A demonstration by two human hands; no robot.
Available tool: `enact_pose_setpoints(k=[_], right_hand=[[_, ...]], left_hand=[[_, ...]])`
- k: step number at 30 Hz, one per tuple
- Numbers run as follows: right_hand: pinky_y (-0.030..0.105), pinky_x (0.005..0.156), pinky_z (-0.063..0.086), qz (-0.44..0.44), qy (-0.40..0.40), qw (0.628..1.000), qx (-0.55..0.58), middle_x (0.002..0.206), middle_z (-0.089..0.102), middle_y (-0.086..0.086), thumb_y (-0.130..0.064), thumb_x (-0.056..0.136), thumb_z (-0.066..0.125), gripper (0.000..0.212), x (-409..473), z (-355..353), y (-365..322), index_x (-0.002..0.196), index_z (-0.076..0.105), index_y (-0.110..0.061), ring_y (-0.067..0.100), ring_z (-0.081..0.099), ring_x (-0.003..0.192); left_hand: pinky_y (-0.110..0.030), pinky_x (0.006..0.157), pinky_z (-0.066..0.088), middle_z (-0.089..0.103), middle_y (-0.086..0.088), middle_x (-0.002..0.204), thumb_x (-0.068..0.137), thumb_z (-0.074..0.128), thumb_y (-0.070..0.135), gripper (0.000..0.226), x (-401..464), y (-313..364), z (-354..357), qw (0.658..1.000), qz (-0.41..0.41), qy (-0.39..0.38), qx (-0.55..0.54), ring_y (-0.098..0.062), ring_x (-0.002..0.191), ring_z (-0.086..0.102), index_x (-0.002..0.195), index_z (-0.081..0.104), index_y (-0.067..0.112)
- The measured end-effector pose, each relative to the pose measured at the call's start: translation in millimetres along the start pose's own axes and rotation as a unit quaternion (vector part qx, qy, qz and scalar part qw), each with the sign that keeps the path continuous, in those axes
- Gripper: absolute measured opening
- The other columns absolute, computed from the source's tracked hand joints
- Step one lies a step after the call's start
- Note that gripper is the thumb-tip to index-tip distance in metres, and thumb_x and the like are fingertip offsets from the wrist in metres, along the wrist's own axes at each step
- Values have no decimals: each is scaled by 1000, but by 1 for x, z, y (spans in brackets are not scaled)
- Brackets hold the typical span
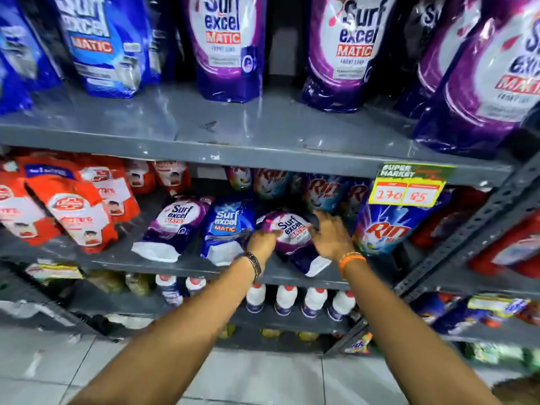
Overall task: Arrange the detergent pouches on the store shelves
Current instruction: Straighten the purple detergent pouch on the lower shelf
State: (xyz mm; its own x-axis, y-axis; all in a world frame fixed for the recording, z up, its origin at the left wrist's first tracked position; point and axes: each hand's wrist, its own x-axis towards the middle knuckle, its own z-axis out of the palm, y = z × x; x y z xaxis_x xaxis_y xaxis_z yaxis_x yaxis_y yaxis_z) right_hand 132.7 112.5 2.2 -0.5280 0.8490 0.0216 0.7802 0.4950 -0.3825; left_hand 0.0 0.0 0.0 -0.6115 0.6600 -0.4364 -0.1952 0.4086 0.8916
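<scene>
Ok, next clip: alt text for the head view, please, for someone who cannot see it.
Both hands steady a purple Surf Excel Matic pouch lying on the middle shelf, left hand gripping its left edge, right hand flat against its right side. A blue Surf Excel Matic pouch lies to its left and a Rin pouch stands to its right.

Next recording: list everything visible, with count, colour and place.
large blue pouches: several, top shelf left
large purple pouches: about four, top shelf centre-right
red pouches: several, middle shelf left
small purple pouch: one, lying, middle shelf
small blue pouch: one, lying beside it
held purple pouch: one, between both hands
Rin pouches: several, blue, middle shelf right
price tag: one, yellow-green, shelf edge
white bottles: six, red caps, lower shelf
left hand: grips held pouch
right hand: straight fingers against it
</scene>
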Motion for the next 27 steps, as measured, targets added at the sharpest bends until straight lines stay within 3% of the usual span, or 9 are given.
enact_pose_setpoints(k=[5,9,13,15,18,20,23,25,27], right_hand=[[51,105,46,70,-86,994,-26,141,55,25,-36,98,44,47,21,19,17,137,47,-9,47,51,128],[40,97,50,74,-127,988,41,131,64,24,-26,95,52,40,21,28,34,127,60,-3,41,61,120],[17,69,48,104,-183,951,227,112,69,4,-19,88,72,34,23,29,50,119,68,-7,21,64,97],[8,65,51,113,-230,913,318,114,67,7,-14,83,78,45,20,29,59,123,65,3,21,65,93],[35,94,57,128,-245,882,382,124,68,17,-15,66,90,67,16,30,73,124,62,3,27,67,106],[31,85,56,132,-219,884,392,121,65,11,5,73,80,56,10,27,71,121,55,-9,19,64,98],[27,72,52,143,-202,876,413,110,66,3,15,71,77,68,3,27,67,120,49,-21,22,61,103],[31,75,53,149,-198,863,440,100,71,1,16,66,80,57,5,29,66,103,56,-19,24,65,100],[38,87,56,150,-199,852,460,109,73,12,7,54,89,69,6,27,64,111,57,-14,27,66,107]], left_hand=[[-61,105,38,50,-41,132,89,57,-2,43,23,-24,30,994,-81,21,-63,-54,125,49,131,53,-11],[-54,99,50,63,-26,128,74,61,5,56,56,-34,48,989,-90,66,-96,-43,115,63,129,55,-5],[-38,102,45,51,-22,141,90,56,6,58,46,-13,52,993,-94,67,36,-35,125,55,141,31,-4],[-36,89,49,60,-18,128,87,57,-3,43,46,-7,51,996,-87,24,0,-27,106,59,129,47,-3],[-34,80,48,68,-17,110,74,60,-17,43,45,-11,43,996,-73,-30,-45,-20,92,58,113,60,-2],[-36,84,49,68,-18,111,72,58,-22,53,40,-13,40,995,-52,-37,-81,-22,96,59,116,55,8],[-44,83,54,68,-17,117,69,55,-27,66,36,-15,36,988,-31,-48,-147,-27,96,63,121,48,13],[-49,82,56,68,-10,112,68,54,-28,70,34,-15,30,986,-21,-53,-154,-27,98,64,120,47,19],[-53,85,57,67,-7,113,67,54,-30,75,34,-12,23,987,3,-61,-152,-29,105,62,118,47,26]])
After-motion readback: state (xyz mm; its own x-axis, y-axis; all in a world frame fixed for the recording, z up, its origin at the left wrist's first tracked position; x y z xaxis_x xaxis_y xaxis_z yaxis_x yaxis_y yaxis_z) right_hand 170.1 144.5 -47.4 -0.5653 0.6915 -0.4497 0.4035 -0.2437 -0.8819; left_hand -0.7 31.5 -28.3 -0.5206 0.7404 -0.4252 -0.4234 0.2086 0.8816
